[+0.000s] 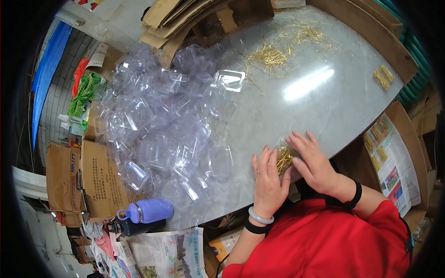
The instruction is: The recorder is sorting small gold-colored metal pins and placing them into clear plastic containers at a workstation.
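Observation:
Near the front edge of the grey table (pixel 287 111), a small heap of thin gold-coloured wire pins (pixel 284 159) lies between my two hands. My left hand (pixel 270 185) cups the heap from its left side, with straight fingers along it and the thumb bent round the near side. On the right, my right hand (pixel 314 162) has its fingers stretched out and apart, the lower fingertips at the heap's edge. Whether a clear box sits under the pins cannot be made out, since the hands partly cover them.
Many clear plastic boxes (pixel 157 134) are piled across the table's left half. Loose gold pins (pixel 269 58) spread at the back; a small pack of pins (pixel 383 77) lies at right. A cardboard box (pixel 405 153) holds packs at lower right. A purple bottle (pixel 155 211) lies lower left.

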`<action>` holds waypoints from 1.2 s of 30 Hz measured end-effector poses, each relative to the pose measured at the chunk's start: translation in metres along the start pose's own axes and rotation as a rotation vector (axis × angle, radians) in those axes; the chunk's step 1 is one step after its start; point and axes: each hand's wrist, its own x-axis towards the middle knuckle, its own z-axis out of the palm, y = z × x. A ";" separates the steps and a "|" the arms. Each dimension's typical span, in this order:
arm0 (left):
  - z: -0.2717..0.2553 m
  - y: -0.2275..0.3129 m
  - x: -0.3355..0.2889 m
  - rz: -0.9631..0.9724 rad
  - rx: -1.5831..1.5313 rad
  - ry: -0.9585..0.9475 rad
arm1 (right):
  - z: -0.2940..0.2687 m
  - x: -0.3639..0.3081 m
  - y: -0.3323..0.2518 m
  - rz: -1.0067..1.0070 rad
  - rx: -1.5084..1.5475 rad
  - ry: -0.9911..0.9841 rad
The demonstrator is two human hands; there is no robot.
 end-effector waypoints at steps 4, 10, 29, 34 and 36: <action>0.000 0.002 0.002 -0.004 -0.017 0.018 | 0.005 0.017 0.005 0.053 0.034 0.073; 0.001 0.001 0.003 0.007 0.008 0.009 | 0.002 0.028 0.013 -0.033 0.011 0.170; -0.002 0.002 0.000 -0.025 -0.002 0.219 | -0.020 0.041 0.029 0.035 -0.104 -0.047; -0.003 0.000 -0.007 -0.160 -0.046 0.185 | -0.040 0.010 0.007 0.339 0.039 -0.008; -0.003 0.003 -0.004 -0.123 -0.023 0.123 | -0.033 -0.001 -0.004 0.445 0.139 0.018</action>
